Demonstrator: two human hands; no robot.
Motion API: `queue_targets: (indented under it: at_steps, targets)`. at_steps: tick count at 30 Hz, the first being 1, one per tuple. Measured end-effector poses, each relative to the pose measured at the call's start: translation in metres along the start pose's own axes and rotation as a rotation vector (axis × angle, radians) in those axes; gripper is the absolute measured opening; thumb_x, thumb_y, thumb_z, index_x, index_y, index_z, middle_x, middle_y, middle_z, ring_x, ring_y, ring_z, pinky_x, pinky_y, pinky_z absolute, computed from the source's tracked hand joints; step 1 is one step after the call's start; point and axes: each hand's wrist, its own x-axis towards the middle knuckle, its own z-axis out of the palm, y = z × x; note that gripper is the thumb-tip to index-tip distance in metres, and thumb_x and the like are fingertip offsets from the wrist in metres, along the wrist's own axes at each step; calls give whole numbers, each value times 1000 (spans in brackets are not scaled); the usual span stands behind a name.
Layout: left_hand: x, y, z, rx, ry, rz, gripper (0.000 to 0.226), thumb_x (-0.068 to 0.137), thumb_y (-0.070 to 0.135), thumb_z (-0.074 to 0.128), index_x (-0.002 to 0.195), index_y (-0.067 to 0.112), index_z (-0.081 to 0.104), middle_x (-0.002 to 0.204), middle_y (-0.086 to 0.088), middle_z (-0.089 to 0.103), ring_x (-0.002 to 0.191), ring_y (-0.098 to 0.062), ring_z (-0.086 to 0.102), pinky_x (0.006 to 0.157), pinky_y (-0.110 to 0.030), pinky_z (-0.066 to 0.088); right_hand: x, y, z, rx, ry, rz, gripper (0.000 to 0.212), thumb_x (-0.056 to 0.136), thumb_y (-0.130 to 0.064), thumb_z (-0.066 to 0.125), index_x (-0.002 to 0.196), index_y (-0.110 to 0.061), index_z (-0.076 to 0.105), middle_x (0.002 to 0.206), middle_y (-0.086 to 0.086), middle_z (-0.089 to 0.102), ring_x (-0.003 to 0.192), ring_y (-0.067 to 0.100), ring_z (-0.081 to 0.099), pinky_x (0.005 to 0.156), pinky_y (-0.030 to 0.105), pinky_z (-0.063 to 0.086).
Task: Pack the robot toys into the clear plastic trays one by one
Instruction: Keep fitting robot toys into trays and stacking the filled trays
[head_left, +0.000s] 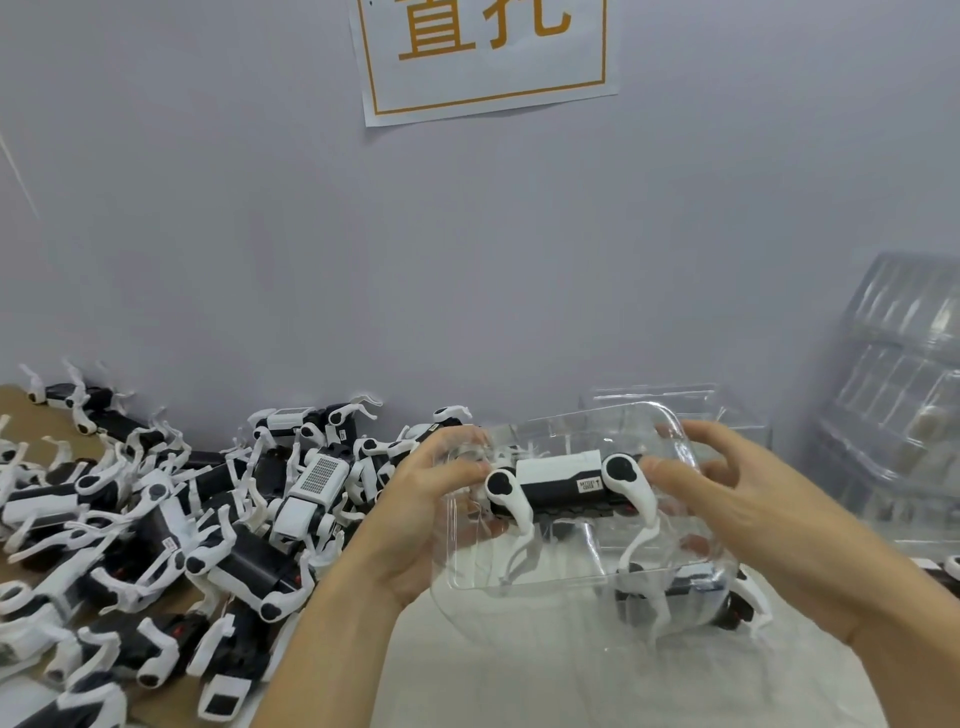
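A plain pale grey wall (260, 234) bears a white paper sign (485, 52) with orange characters.

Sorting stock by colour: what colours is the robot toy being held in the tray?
White and black, seen in the head view: the robot toy.

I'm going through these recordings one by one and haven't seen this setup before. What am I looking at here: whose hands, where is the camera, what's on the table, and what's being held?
There is no machine here: a person works with bare hands, and the one picture comes from a camera worn on their head, looking forward and down.

The left hand and right hand together hold a clear tray lifted above the table. A black-and-white robot toy lies in it on its side; both hands curl round the tray's ends, fingers on the toy.

To the left lies a pile of toys. Another toy shows beneath the tray. Empty trays are stacked at the right, against the wall with its paper sign.
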Motion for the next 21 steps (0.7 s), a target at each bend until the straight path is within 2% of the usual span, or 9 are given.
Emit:
queue_targets:
  at_steps: [5,10,11,14,15,17,19,21]
  targets:
    - [-1,2,2,-30,-42,14,27,69,10,66,94,20,70,84,-2,64,62,-17,60,53,-29,51,-2,-5,-4,-52,13,-32,73,56,-72,68,124,-52,51,109,-9,69,90,11,72,92,45,54]
    - [2,0,-2,55,29,7,23,79,4,69,96,20,69,86,-5,60,62,-20,58,51,-31,48,1,5,10,73,8,12,41,79,-40,72,117,-43,59,105,-2,73,94,18,71,92,47,56]
    - [2,-1,-4,75,52,2,22,80,4,69,96,20,69,87,-5,60,63,-20,58,52,-32,48,2,8,13,83,3,22,38,81,-36,72,117,-42,59,105,-2,73,96,21,71,92,48,55]
    - [3,0,-6,99,95,9,30,69,14,72,98,22,70,86,-1,62,65,-18,59,54,-32,48,5,9,15,95,13,12,35,81,-37,73,112,-45,59,103,-3,73,95,21,71,91,48,56]
    - [3,1,-7,123,108,17,31,68,16,72,99,22,70,86,0,63,66,-17,59,55,-31,48,6,9,14,105,19,4,34,81,-38,73,110,-47,58,102,-4,73,92,17,71,87,44,58]
    - [3,3,-10,180,113,29,26,75,14,73,100,23,70,85,1,64,67,-15,59,56,-30,48,4,7,13,119,17,-13,36,80,-41,73,113,-46,57,101,-6,71,83,6,71,72,27,59]
    - [2,4,-12,207,114,20,24,81,11,72,101,24,70,87,0,65,71,-15,60,56,-29,49,2,5,12,119,-6,-22,40,79,-48,71,115,-47,53,104,-9,68,75,-3,69,54,9,51]
    - [2,4,-13,231,122,14,28,76,16,73,102,26,69,89,-1,65,76,-18,61,56,-29,48,-1,2,12,98,-42,-31,51,69,-56,70,116,-48,49,103,-13,66,73,-7,68,49,4,45]
